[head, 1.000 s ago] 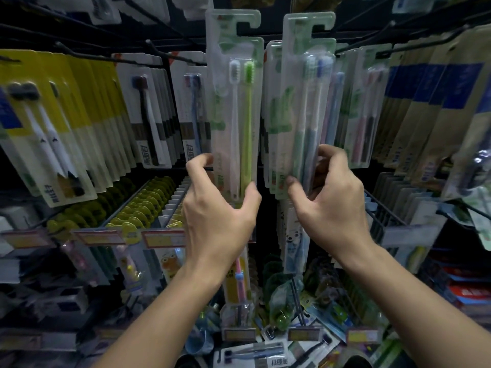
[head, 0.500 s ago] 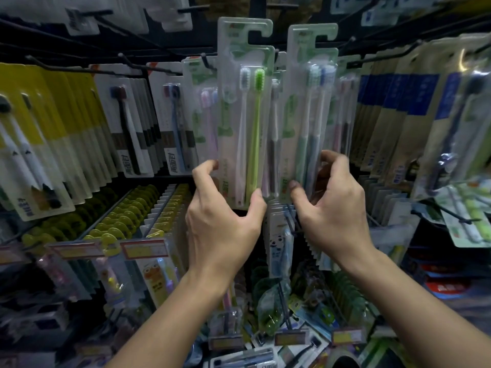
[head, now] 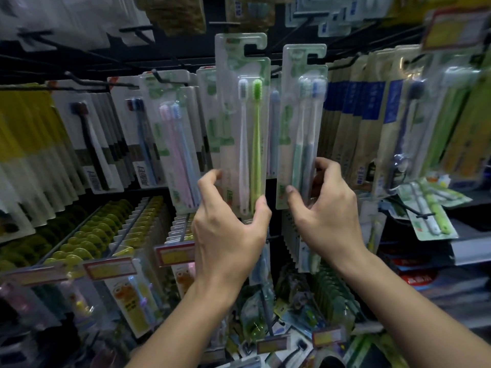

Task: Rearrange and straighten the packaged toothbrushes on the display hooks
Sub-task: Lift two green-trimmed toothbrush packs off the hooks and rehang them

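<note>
Head view puts both packs straight ahead of you, each held upright by its lower end. Your left hand pinches the white-and-green toothbrush pack across its bottom edges, thumb on the right edge and fingers curled round the left. Your right hand pinches the green-and-blue toothbrush pack the same way, thumb on the left edge, fingers wrapped behind the right.

What matters is that each pack's long axis runs vertically, so the hook slot sits at the far top, well above your grip. The left pack's slot rides a little higher than the right one's, and both open toward the right. The dark display hooks lie behind the packs at about slot height. I judge the left pack needs lowering slightly, then both need sliding sideways onto a hook; whether either slot already touches a hook cannot be told.
</note>
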{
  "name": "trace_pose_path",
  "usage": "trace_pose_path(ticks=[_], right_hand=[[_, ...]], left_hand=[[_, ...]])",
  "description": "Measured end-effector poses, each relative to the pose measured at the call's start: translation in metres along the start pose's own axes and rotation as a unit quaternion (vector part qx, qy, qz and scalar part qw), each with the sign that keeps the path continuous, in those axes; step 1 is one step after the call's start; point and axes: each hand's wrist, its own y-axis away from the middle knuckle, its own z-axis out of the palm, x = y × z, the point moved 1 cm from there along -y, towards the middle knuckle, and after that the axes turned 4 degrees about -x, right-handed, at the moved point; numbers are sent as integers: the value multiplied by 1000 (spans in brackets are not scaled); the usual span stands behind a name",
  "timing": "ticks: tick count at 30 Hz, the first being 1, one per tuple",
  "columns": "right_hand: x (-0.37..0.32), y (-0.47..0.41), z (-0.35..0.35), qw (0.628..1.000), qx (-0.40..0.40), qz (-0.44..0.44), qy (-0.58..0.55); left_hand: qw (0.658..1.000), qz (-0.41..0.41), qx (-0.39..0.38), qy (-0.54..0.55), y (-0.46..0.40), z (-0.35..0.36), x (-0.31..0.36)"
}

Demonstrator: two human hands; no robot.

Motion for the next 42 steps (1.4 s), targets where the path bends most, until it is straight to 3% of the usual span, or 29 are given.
trace_pose_path(ticks=[42], right_hand=[[27, -4, -35, 997, 40, 56, 31]], left_hand=[[1000, -9, -6, -7, 6, 45, 35]])
